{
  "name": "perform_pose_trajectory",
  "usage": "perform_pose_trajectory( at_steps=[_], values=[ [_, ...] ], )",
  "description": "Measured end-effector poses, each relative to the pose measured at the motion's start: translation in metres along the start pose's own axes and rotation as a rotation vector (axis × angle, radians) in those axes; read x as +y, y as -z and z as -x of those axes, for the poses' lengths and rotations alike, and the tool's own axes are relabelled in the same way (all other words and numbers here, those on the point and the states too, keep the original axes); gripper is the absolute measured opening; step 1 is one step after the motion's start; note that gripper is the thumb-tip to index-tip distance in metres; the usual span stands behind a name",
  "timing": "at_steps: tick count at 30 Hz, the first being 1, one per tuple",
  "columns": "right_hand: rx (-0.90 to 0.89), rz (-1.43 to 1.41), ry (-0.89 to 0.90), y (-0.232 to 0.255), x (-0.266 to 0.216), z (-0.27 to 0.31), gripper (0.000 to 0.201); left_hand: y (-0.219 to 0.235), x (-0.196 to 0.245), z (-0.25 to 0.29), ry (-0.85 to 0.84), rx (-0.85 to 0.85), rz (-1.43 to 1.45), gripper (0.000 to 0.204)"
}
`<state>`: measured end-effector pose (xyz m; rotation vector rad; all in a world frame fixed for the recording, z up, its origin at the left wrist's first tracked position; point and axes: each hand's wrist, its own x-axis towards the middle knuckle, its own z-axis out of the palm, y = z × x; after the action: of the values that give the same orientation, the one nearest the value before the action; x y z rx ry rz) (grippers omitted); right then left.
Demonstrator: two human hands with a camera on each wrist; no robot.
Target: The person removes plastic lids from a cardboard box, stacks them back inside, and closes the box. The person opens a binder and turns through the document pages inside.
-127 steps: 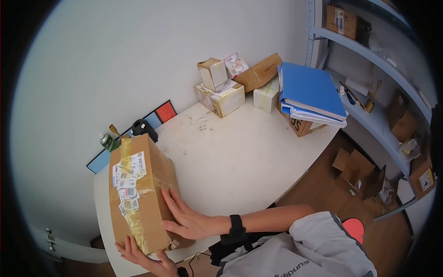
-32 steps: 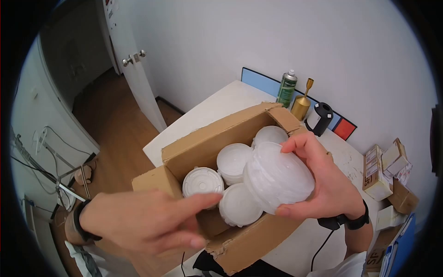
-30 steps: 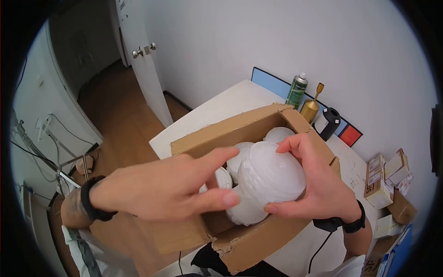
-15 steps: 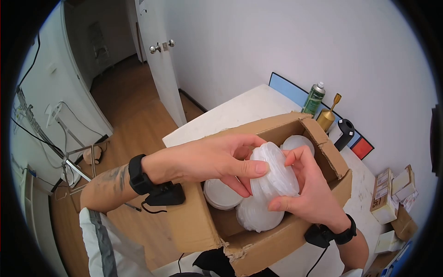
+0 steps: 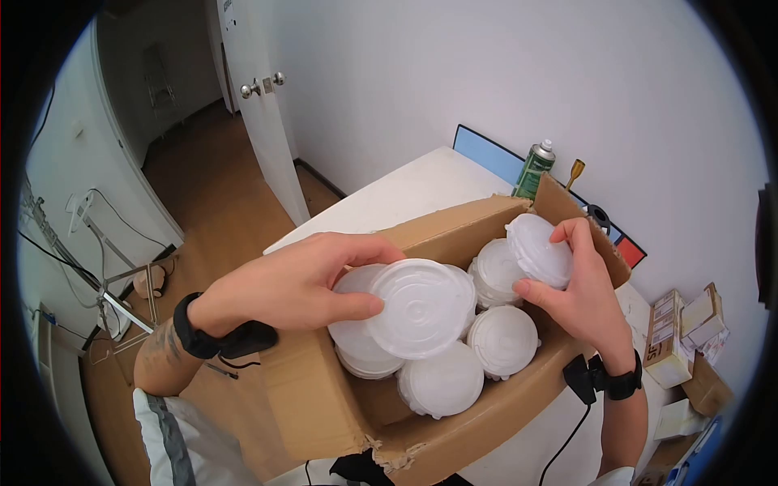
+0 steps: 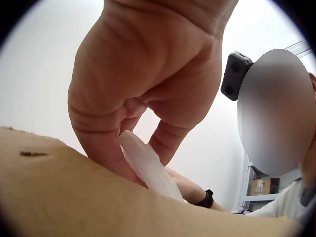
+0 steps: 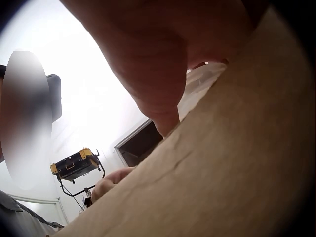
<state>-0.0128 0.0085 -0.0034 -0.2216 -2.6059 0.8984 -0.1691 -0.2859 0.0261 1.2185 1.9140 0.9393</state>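
In the head view, an open cardboard box (image 5: 478, 437) stands on the table with several stacks of round white translucent plastic lids inside. My left hand (image 5: 296, 283) pinches the edge of a plastic lid (image 5: 421, 308), held tilted over the left part of the box. Thumb and fingers also grip that lid from above in the left wrist view, where the box wall hides its lower part. At the box's right side, my right hand (image 5: 592, 304) holds a short stack of lids (image 5: 539, 249) between thumb and fingers. Between the hands, more stacked lids (image 5: 502, 342) show in the box.
Behind the box are a green spray can (image 5: 535, 168), a gold candlestick (image 5: 576, 172) and a black object, partly hidden. Small cartons (image 5: 671, 340) and blue binders (image 5: 697, 462) stand to the right. The white table (image 5: 389, 190) ends at the left, above wooden floor.
The box was sealed with tape and now is open. Both hands gripped one lid stack together half a second ago; they have since moved apart, each holding lids.
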Motion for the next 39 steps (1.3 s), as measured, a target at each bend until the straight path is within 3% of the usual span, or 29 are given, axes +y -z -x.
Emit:
perform_pose_trajectory(
  at_steps=[3,9,13,16,19,21,24,25,27,30,33,34,36,37,38,39],
  values=[
    [0.041,0.105,0.024,0.009,0.009,-0.012,0.066,-0.001,-0.003,0.003,0.007,0.117,-0.008,0.037],
    [-0.371,0.316,0.108,0.0,0.028,-0.021,0.073,-0.003,-0.012,-0.002,-0.015,0.125,-0.043,0.035],
    [-0.345,0.371,0.22,0.0,0.032,-0.013,0.065,0.0,-0.017,0.003,-0.012,0.175,-0.041,0.033],
    [-0.212,0.403,0.233,0.0,0.013,-0.005,0.06,0.006,-0.014,0.003,-0.051,0.274,-0.035,0.03],
    [-0.211,0.249,0.262,0.004,-0.024,-0.004,0.062,0.005,-0.01,-0.001,-0.166,0.246,0.014,0.029],
    [-0.414,-0.398,-0.035,0.0,-0.05,-0.003,0.058,-0.003,-0.003,-0.006,-0.174,0.212,0.037,0.028],
    [-0.511,-0.382,0.013,-0.014,-0.053,-0.014,0.052,-0.008,0.007,-0.005,-0.198,0.176,0.045,0.029],
    [-0.501,-0.368,-0.044,-0.01,-0.055,-0.014,0.041,-0.007,0.003,-0.006,-0.217,0.188,0.042,0.031],
    [-0.461,-0.452,-0.092,-0.006,-0.041,-0.014,0.038,-0.004,0.0,-0.001,-0.227,0.206,0.047,0.033],
    [-0.386,-0.556,-0.166,-0.002,-0.027,-0.009,0.032,0.002,0.006,0.009,-0.081,0.267,-0.071,0.033],
    [-0.534,-0.645,-0.17,-0.006,-0.019,-0.001,0.041,0.0,0.012,0.009,-0.035,0.267,-0.224,0.027],
    [-0.534,-0.646,-0.171,-0.008,-0.022,0.001,0.041,-0.002,0.015,0.009,-0.038,0.282,-0.223,0.023],
    [-0.766,-0.552,-0.276,-0.011,-0.034,0.006,0.043,-0.003,0.015,0.006,-0.04,0.293,-0.224,0.02],
    [-0.819,-0.265,-0.265,-0.01,-0.044,0.006,0.047,-0.003,0.013,0.004,-0.046,0.309,-0.232,0.018],
    [-0.814,-0.27,-0.266,-0.013,-0.044,0.01,0.047,-0.003,0.011,0.002,-0.052,0.325,-0.24,0.017],
    [-0.62,-0.046,-0.064,-0.019,-0.04,0.017,0.049,-0.002,0.01,0.002,-0.053,0.322,-0.243,0.017]
  ],
)
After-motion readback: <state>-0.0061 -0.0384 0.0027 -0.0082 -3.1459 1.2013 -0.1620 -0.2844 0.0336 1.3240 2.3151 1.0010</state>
